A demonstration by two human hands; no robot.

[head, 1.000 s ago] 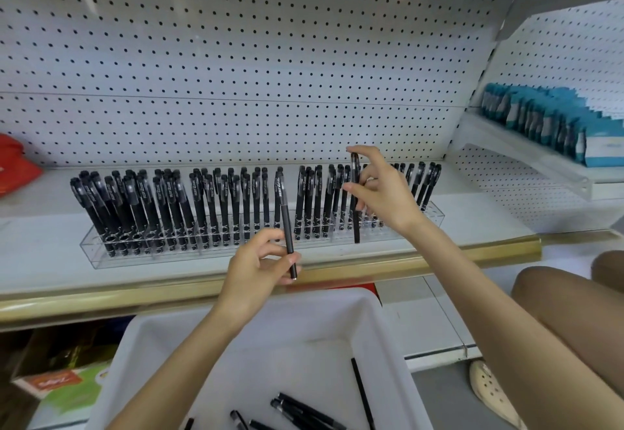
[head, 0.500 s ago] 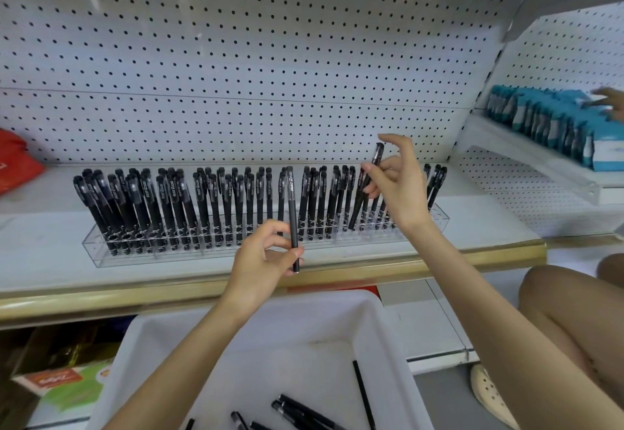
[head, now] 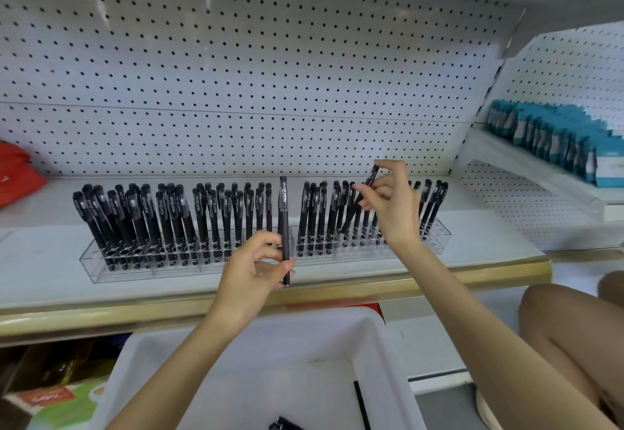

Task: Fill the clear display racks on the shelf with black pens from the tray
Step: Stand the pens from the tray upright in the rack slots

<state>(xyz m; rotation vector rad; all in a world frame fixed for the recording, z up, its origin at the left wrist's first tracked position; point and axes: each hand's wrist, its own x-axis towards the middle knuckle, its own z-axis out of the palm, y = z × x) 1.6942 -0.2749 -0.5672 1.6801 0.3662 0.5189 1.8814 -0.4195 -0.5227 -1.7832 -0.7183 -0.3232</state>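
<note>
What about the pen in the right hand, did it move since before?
Yes. The pen in the right hand stood upright before; its top has swung right, toward the right end of the clear rack, so it now slants.

- The white shelf [head: 40, 261] runs the width of the view, with a gold strip [head: 472, 276] along its front edge and a white pegboard [head: 236, 75] rising behind it.
- Two clear display racks sit end to end on it, near the front: the left rack [head: 101, 269] and the right rack [head: 440, 234], both packed with upright black pens [head: 175, 213].
- A red bag [head: 17, 180] lies at the shelf's far left, against the pegboard.
- An angled side shelf [head: 540, 176] on the right carries a row of teal boxes [head: 557, 139].
</note>
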